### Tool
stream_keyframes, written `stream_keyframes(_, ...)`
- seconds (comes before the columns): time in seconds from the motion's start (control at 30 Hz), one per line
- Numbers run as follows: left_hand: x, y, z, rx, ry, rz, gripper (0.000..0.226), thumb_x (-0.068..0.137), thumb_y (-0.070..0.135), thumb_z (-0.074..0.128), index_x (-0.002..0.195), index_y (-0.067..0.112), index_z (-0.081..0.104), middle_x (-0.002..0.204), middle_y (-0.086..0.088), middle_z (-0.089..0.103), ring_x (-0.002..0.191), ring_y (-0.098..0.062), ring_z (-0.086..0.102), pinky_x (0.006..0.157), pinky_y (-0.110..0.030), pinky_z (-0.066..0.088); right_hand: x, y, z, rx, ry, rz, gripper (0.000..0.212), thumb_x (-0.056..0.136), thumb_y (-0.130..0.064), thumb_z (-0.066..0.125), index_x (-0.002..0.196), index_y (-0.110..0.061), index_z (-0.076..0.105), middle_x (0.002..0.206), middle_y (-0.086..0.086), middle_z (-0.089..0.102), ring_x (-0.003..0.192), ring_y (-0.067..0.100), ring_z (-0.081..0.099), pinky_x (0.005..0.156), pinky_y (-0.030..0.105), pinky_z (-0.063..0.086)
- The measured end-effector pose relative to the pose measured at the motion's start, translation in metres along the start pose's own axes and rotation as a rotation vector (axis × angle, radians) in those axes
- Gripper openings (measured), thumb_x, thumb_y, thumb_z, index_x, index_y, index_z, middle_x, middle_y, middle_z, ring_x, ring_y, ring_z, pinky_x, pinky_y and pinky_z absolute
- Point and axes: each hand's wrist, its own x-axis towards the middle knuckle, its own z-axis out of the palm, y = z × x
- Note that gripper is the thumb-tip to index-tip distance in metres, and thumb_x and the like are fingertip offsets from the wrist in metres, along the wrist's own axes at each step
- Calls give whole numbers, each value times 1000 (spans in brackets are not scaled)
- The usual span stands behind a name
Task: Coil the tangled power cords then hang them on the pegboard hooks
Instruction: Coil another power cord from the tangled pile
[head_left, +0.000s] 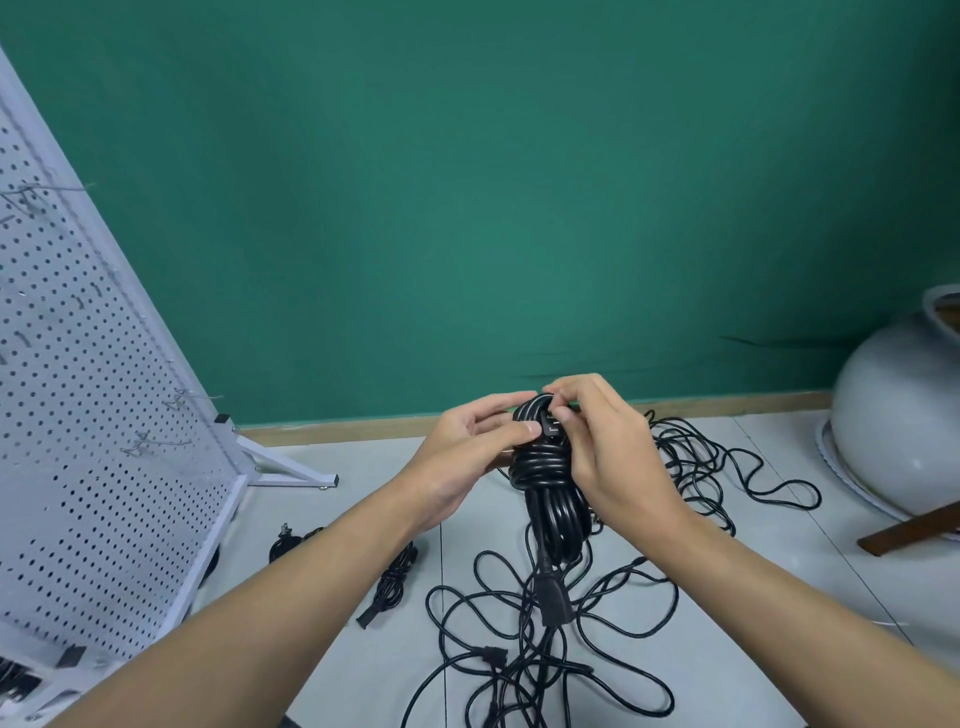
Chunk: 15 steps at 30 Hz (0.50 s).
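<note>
Your pegboard (104, 415) is white, dotted with an even grid of small dark holes. To its right, your coiled power cord (545, 462) is glossy black, and the loose cords (613, 649) match it. Behind the pegboard the wall (467, 208) is plain teal green above a tan baseboard (337, 430). The floor (363, 499) at its foot is pale grey.

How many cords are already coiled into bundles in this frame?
3. One bundle is gripped by the left hand and right hand; a second bundle lies on the floor by the pegboard; a third bundle beside the left forearm. More may be hidden.
</note>
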Motion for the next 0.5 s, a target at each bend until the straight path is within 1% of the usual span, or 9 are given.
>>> stream_keyframes(0.07,0,-1,4,0,14,-14,39,96,8,69,134,13,64,106,-7,77,89,-17,69,88,-29,52,1,3,0,10,0,3,13,103,-1,52,100,-13,57,107,-1,61,96,16,61,84,30,48)
stream_keyframes(0.17,1,-3,5,-16,11,-52,37,98,8,66,134,11,62,113,-10,77,91,-19,70,84,-26,53,0,5,-1,11,-15,8,14,103,-1,53,99,-13,57,108,-3,61,98,12,60,86,27,48)
stream_keyframes(0.23,3,-5,5,-25,13,-65,33,98,8,65,132,7,64,110,-10,76,87,-18,69,79,-25,53,-1,6,0,12,-34,1,13,103,-1,53,98,-12,57,112,-3,60,103,11,59,90,26,47)
stream_keyframes(0.3,3,-6,6,-31,39,-72,27,99,8,63,125,4,68,103,-8,75,83,-17,67,76,-24,54,-1,8,2,-20,-47,-5,11,102,-3,54,98,-12,58,119,-3,56,110,14,56,95,28,46)
stream_keyframes(0.33,3,-6,5,-29,56,-72,24,99,7,63,122,5,70,102,-8,75,85,-17,68,79,-25,55,-2,8,3,-58,-44,-8,10,102,-4,55,98,-12,59,121,-4,53,112,16,54,96,31,45)
stream_keyframes(0.37,4,-7,5,-26,69,-70,22,99,8,63,119,6,71,103,-8,76,89,-17,69,85,-27,57,-2,8,3,-100,-36,-15,8,102,-6,55,98,-12,60,121,-4,52,110,18,52,96,34,44)
stream_keyframes(0.43,5,-8,5,-20,84,-68,22,98,8,65,119,8,72,107,-8,78,96,-16,71,96,-30,54,-3,6,5,-173,-20,-38,7,101,-6,57,98,-12,59,115,-4,51,101,20,49,89,39,45)
stream_keyframes(0.5,6,-8,4,-14,96,-64,26,98,9,66,123,7,69,110,-7,78,99,-15,72,97,-29,53,-3,0,6,-211,-21,-55,7,100,-6,57,97,-12,59,110,-4,50,95,21,47,84,40,46)
